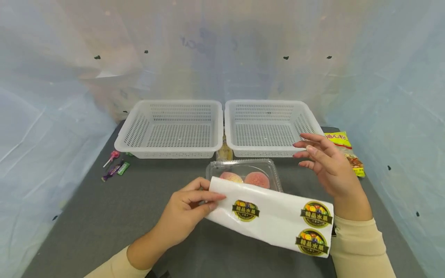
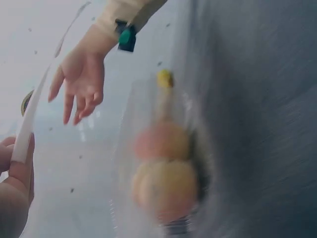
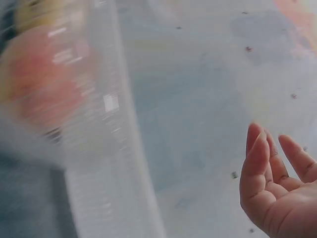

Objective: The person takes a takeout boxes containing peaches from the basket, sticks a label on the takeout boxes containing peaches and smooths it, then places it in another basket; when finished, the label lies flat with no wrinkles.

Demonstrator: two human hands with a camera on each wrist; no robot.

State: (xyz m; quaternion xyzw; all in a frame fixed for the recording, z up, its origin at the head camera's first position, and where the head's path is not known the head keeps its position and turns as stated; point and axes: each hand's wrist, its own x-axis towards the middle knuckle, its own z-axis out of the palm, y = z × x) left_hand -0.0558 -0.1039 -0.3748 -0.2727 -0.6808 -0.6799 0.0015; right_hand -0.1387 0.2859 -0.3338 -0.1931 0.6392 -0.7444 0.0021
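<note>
My left hand (image 1: pixel 189 206) pinches the left end of a glossy white sticker sheet (image 1: pixel 274 220) between thumb and fingers. Three round fruit labels (image 1: pixel 315 214) show on the sheet, one near my fingers and two at its right end. In the left wrist view the sheet (image 2: pixel 30 114) appears nearly edge-on. My right hand (image 1: pixel 326 166) is raised beyond the sheet's right end, fingers loosely bent, with nothing visible between them. Behind the sheet sits a clear plastic box (image 1: pixel 272 166) with peaches (image 1: pixel 257 180) inside; the sheet hides its near part.
Two white perforated baskets (image 1: pixel 168 150) (image 1: pixel 278 148) stand side by side at the back. A lollipop (image 1: pixel 114 155) and wrapped candies (image 1: pixel 123 168) lie at the left. A yellow food packet (image 1: pixel 356 164) lies at the right, partly behind my right hand. Something yellowish (image 1: pixel 225 150) shows between the baskets.
</note>
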